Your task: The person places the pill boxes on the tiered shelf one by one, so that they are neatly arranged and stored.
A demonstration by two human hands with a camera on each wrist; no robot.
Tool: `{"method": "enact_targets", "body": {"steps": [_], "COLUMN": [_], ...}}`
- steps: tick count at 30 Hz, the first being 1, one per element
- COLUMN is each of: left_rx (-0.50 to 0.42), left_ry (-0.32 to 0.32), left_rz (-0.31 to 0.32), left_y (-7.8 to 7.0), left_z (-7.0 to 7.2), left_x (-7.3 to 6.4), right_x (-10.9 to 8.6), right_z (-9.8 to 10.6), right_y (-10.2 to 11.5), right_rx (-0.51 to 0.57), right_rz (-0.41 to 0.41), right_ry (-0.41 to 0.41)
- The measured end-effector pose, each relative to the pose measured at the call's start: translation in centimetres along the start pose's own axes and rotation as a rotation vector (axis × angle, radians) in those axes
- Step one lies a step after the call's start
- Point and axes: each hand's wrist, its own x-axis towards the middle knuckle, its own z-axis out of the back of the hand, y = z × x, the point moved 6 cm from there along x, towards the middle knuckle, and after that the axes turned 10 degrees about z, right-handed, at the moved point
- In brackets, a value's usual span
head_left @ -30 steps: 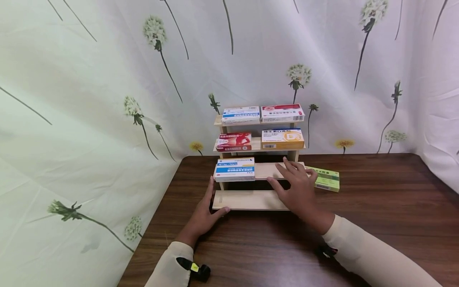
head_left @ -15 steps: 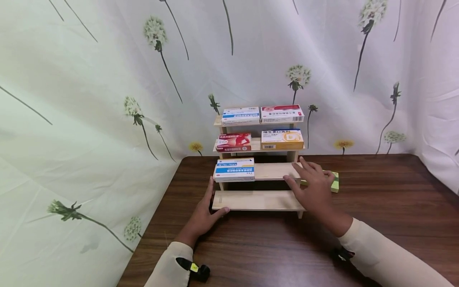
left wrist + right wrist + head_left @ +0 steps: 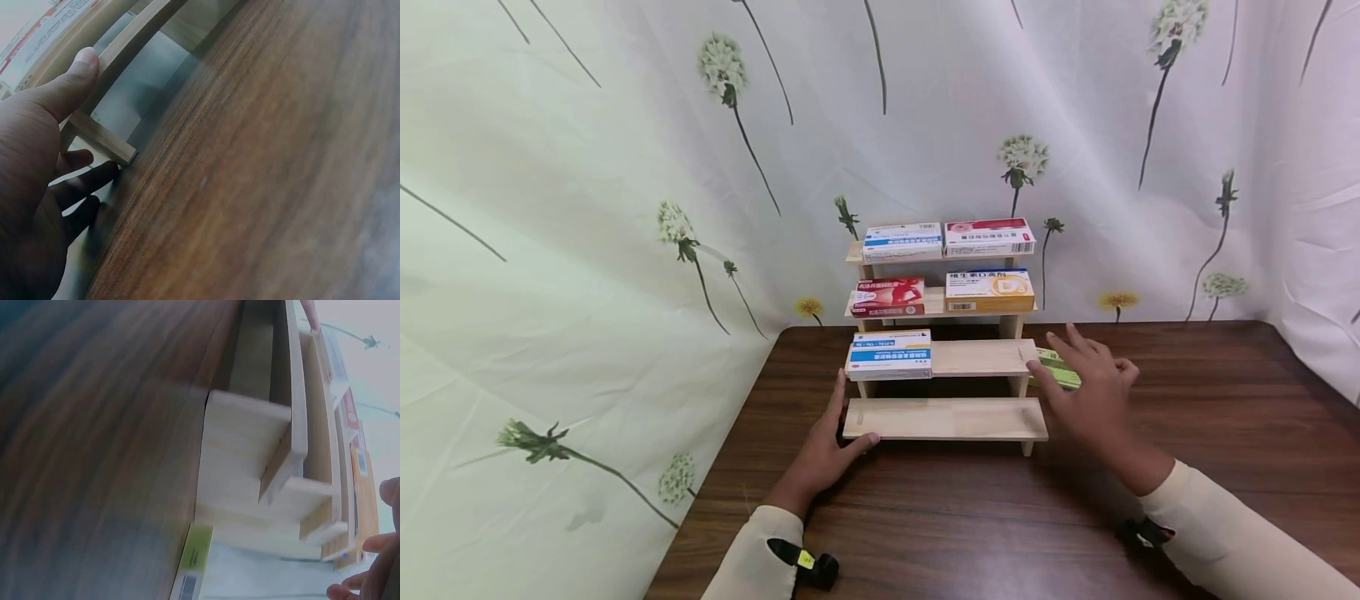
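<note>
A four-tier wooden display rack stands on the table. At its lower left corner, my left hand rests its thumb on the bottom shelf's front edge, with the extended fingers along the side. In the left wrist view, the thumb lies against a wooden board, the other fingers spread near a leg. My right hand, holding nothing visible, is right of the rack with spread, slightly bent fingers. It partly hides a green medicine box beside the rack; whether it touches it, I cannot tell.
Blue-and-white and red-and-white medicine boxes sit on the top tier. Below are a red box and an orange-and-white box. Another blue-and-white box occupies the third tier's left. A flower-print curtain hangs behind the table.
My right hand has moved rightward from over the rack's lower shelves to over the green medicine box, uncovering the rack's right end. The left hand has stayed in place.
</note>
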Motion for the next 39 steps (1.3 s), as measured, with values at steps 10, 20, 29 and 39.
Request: {"method": "enact_targets", "body": {"steps": [10, 20, 29, 39], "left_rx": [0.012, 0.018, 0.018, 0.016], "left_ry": [-0.002, -0.007, -0.006, -0.001], "left_rz": [0.009, 0.016, 0.011, 0.014], "left_y": [-0.3, -0.3, -0.2, -0.4], "left_z": [0.0, 0.0, 0.0, 0.0], "left_x": [-0.1, -0.2, -0.1, -0.2], "right_x": [-0.1, 0.1, -0.5, -1.5], "right_z": [1.2, 1.3, 0.5, -0.8], "right_y": [-2.9, -5.7, -8.9, -12.2], "right_rx": [-0.013, -0.022, -0.021, 0.058], "right_rz": [-0.067, -0.093, -0.134, -0.223], "right_ry": [0.042, 0.17, 0.266, 0.467]}}
